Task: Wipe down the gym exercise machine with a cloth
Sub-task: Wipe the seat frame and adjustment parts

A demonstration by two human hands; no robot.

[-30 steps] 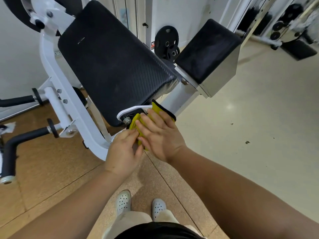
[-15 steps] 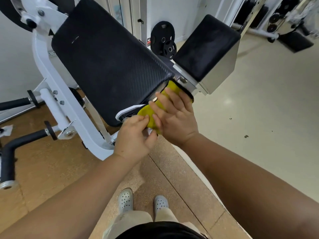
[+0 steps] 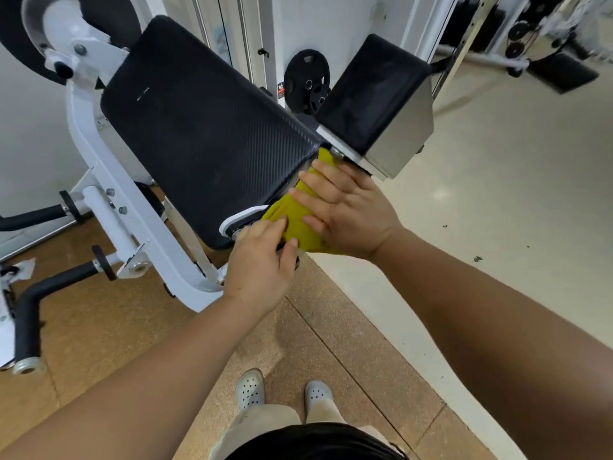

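A white-framed gym machine (image 3: 99, 167) carries a large black arm pad (image 3: 205, 131) and a smaller black seat pad (image 3: 374, 91) on a steel base. A yellow cloth (image 3: 292, 210) is stretched along the frame bar between the two pads. My right hand (image 3: 345, 210) lies flat on the cloth, fingers spread, pressing it against the bar just under the seat base. My left hand (image 3: 262, 263) pinches the cloth's lower end near the pad's bottom corner. The bar under the cloth is hidden.
Black foam-covered handles (image 3: 43, 287) stick out at the lower left. A weight plate (image 3: 306, 81) hangs behind the pads. More machines (image 3: 560, 61) stand at the far right. My feet in pale clogs (image 3: 250, 390) stand on brown floor matting beside pale flooring.
My right hand has slid the cloth up the bar from the arm pad's lower corner to just under the seat base. My left hand has stayed at the cloth's lower end.
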